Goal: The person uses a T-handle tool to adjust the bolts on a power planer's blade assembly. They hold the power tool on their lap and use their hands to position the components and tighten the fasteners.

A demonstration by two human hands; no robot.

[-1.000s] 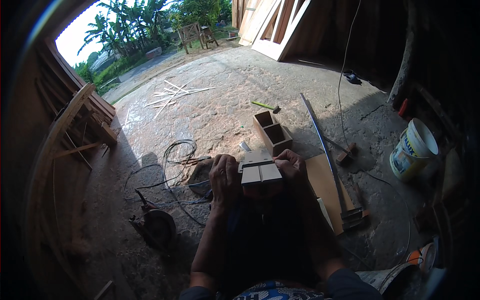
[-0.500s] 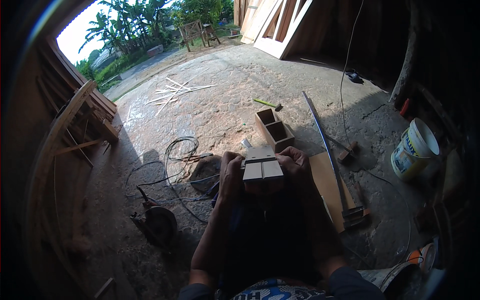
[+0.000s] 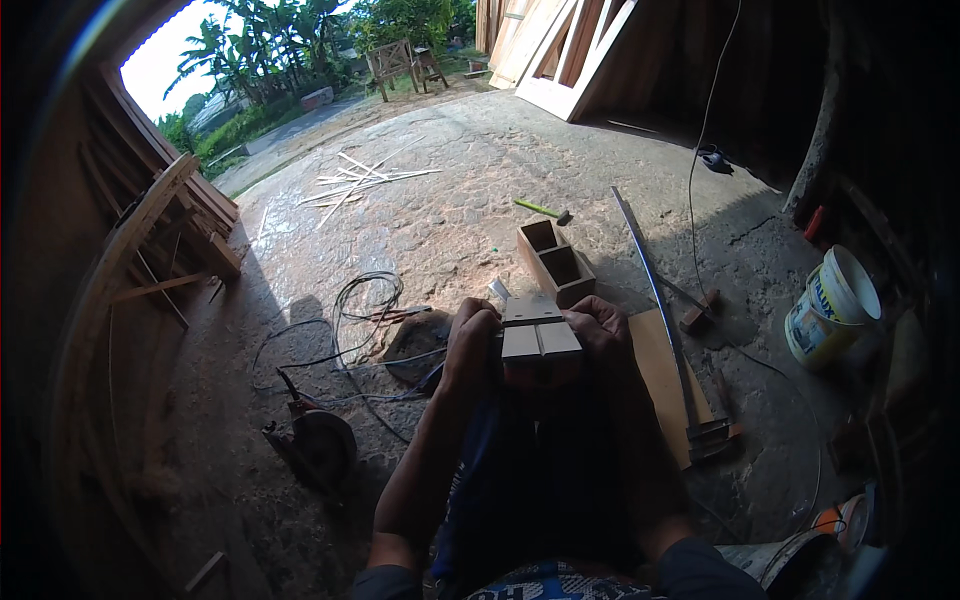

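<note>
In front of my lap I hold a small wooden box [image 3: 522, 343] with pale flat panels on top. A dark gap runs across between the panels, and a thin groove runs lengthwise down the nearer one. My left hand [image 3: 473, 335] is closed on its left side, and my right hand [image 3: 602, 328] grips its right side near the far end. Its underside is in shadow. Just beyond it on the floor stands an open wooden box [image 3: 556, 262] with two compartments.
A green-handled hammer [image 3: 541, 211] lies farther off. At right are a long metal bar clamp [image 3: 655, 275], a brown board [image 3: 655, 375] and a white bucket [image 3: 825, 315]. A circular saw [image 3: 315, 445] and coiled cable [image 3: 365, 295] lie left; thin wood strips [image 3: 355, 183] lie beyond.
The view has shifted slightly, so the surroundings appear a little farther right. Both hands keep their hold on the small wooden box, with hardly any other change.
</note>
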